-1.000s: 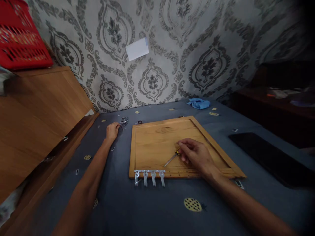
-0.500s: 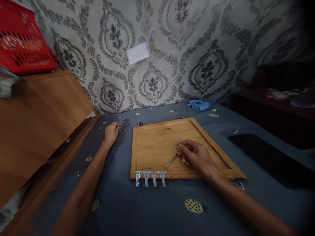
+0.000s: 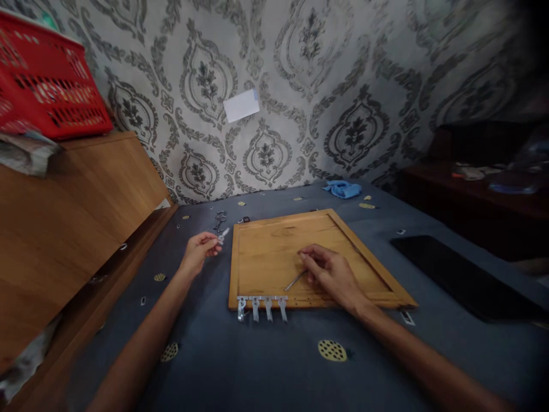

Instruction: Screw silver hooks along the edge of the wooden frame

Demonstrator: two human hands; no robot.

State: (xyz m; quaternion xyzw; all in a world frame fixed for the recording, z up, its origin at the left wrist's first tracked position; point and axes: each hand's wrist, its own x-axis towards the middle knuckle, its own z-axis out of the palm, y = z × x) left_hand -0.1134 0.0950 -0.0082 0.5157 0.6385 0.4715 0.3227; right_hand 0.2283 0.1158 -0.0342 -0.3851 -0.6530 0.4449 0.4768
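Pinched in the fingers of my left hand [image 3: 199, 250] is a small metal hook [image 3: 223, 236], held above the cloth just left of the wooden board [image 3: 274, 243]. My right hand [image 3: 328, 272] is closed round a screwdriver [image 3: 295, 281], its thin shaft slanting down-left over the board and its handle mostly hidden by the fingers. Along the board's near edge sits a row of several metal hooks [image 3: 269, 308] that hang over the rim. To their right, small dark holes show in the edge. A loose pile of metal hooks [image 3: 220, 218] lies beyond my left hand.
A blue cloth [image 3: 343, 189] lies crumpled near the patterned wall. On the right rests a flat black panel [image 3: 465, 277]. At the left stands a wooden cabinet [image 3: 86, 189] with a red basket [image 3: 55, 86] on top. A small dark object [image 3: 246, 220] touches the board's far edge.
My left hand has come back from the pile toward me and the board, now with a metal hook in its fingers. My right hand has shifted slightly left with the screwdriver.
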